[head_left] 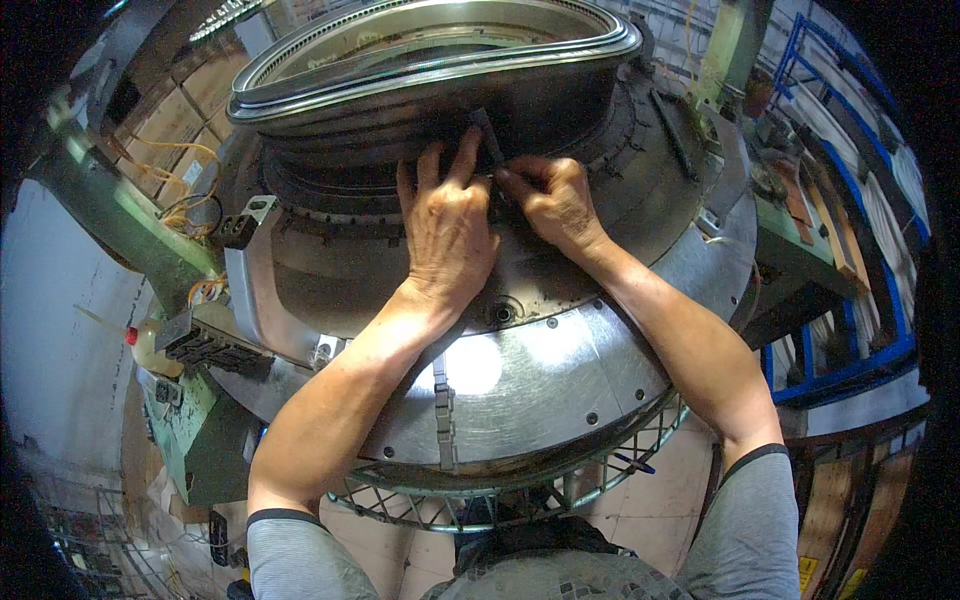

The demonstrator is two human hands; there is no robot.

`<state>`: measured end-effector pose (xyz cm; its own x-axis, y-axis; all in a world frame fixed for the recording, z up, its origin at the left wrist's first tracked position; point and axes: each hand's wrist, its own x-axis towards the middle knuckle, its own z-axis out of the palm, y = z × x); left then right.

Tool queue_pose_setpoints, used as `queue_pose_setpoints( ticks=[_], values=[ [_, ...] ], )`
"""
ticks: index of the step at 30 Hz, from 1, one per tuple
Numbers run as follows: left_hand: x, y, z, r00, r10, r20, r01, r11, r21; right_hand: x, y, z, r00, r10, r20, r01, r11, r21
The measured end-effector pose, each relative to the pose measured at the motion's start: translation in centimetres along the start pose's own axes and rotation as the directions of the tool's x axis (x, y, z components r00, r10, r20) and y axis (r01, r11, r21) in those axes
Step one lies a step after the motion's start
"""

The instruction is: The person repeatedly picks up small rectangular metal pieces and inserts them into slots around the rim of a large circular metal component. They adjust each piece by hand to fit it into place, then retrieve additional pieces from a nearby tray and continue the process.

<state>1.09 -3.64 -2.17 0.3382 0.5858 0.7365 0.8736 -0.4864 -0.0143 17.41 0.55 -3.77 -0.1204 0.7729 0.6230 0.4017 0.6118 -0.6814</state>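
A large round machine ring [440,135] with a shiny rim stands in front of me on a wide metal base. A narrow dark flat strip [487,135] is tilted against its lower wall. My right hand [553,203] pinches the strip's lower end between thumb and fingers. Beside it, my left hand [447,215] reaches forward with fingers stretched out, its index fingertip against or very near the strip. What the left thumb touches is hidden. On the bright front plate [550,385] between my forearms lies a notched metal strip [443,415].
Green machine arms [130,220] flank the base, with orange cables [185,210] at left. A bottle with a red cap [150,345] stands beside a dark slotted block [215,342]. A dark rod [673,135] lies on the base at right. Blue racks [840,165] stand farther right.
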Motion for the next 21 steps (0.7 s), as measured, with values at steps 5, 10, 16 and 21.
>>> queue_pose_setpoints(
  ticks=[5, 10, 16, 21],
  values=[
    [-0.03, 0.05, -0.14, 1.0, -0.003, 0.004, 0.003, 0.999, -0.049, 0.06, -0.02, -0.01, 0.999, 0.033, 0.006, -0.033, 0.999, -0.016],
    [-0.06, 0.0, 0.0, 1.0, -0.003, 0.013, 0.003, 0.999, -0.035, -0.03, -0.38, -0.24, 0.999, 0.019, 0.031, -0.018, 0.999, -0.035],
    [-0.02, -0.08, 0.15, 1.0, 0.006, 0.012, -0.006, 1.0, -0.029, -0.04, -0.59, -0.26, 1.0, 0.021, 0.003, -0.021, 1.0, -0.02],
    [-0.06, -0.19, 0.28, 1.0, 0.015, 0.014, -0.014, 0.997, -0.071, -0.01, -0.5, -0.16, 1.0, 0.025, -0.004, -0.025, 1.0, -0.014]
  ],
)
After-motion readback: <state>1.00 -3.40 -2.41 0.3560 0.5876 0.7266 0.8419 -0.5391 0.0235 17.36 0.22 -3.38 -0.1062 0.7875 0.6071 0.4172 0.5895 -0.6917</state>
